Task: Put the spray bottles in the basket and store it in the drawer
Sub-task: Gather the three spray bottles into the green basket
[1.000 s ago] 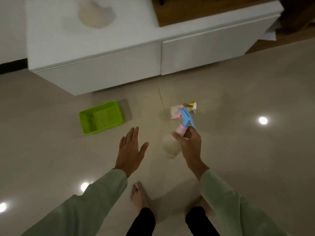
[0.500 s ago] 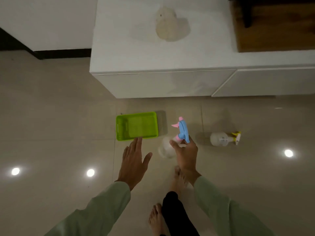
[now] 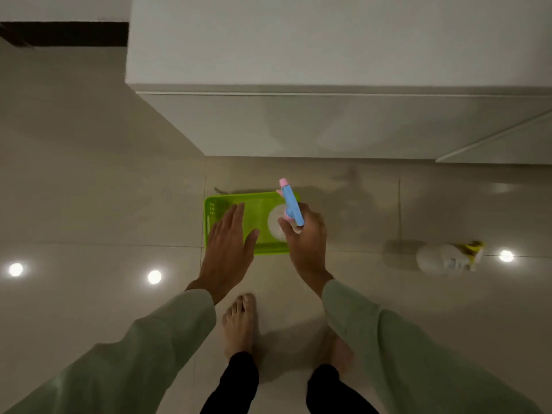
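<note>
My right hand (image 3: 306,237) grips the neck of a spray bottle (image 3: 291,203) with a blue and pink trigger head; its white round body hangs over the right part of a lime green basket (image 3: 230,200) on the floor. My left hand (image 3: 228,249) is open, fingers spread, hovering over the basket's left front part and holding nothing. A second spray bottle (image 3: 442,258), white with a yellow head, lies on its side on the floor to the right. The white cabinet's drawer front (image 3: 298,127) behind the basket is closed.
The white cabinet (image 3: 328,40) fills the upper part of the view, with a second drawer front (image 3: 507,147) at the right. Glossy beige floor tiles (image 3: 89,189) reflect ceiling lights. My bare feet (image 3: 239,324) stand just behind the basket.
I have stepped closer to the cabinet. My right hand has carried the blue-headed bottle from beside the basket to above it, and my left hand has moved over the basket too.
</note>
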Demonstrator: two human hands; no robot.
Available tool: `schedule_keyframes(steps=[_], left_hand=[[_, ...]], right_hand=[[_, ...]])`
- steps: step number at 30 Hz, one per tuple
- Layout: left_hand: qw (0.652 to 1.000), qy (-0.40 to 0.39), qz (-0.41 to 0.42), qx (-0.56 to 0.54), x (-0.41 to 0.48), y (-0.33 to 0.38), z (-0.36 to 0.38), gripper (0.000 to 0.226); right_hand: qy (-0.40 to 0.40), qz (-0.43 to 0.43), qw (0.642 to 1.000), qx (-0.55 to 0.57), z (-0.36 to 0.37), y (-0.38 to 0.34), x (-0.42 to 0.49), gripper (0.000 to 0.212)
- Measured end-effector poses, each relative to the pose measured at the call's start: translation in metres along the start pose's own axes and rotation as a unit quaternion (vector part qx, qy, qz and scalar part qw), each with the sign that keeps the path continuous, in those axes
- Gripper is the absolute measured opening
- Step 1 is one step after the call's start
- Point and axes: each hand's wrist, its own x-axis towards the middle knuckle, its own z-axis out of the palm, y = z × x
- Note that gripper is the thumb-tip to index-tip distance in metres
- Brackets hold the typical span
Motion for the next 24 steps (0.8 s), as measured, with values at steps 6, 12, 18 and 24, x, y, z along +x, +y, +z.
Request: schedule_keyframes(steps=[6,12,18,24], left_hand=[[1.000,-0.017,0.018,0.013,0.059,-0.040,0.020,0.057],[0.999,-0.027,0.018,0.011,0.081,-0.058,0.027,0.056],[0.999,-0.031,0.024,0.005,0.068,-0.046,0.012,0.055],[0.998,0.001,0.055,-0.003,0.042,0.006,-0.015,0.053]], right_hand=[[0.013,0.018,0.999,-0.034,0.068,0.043,0.028,0.018],[0.037,0.022,0.997,-0.069,0.094,0.054,0.026,0.025],[-0.030,0.075,0.995,-0.065,0.071,0.044,0.016,0.056],[-0.061,0.073,0.995,-0.043,-0.011,0.028,-0.010,0.086]])
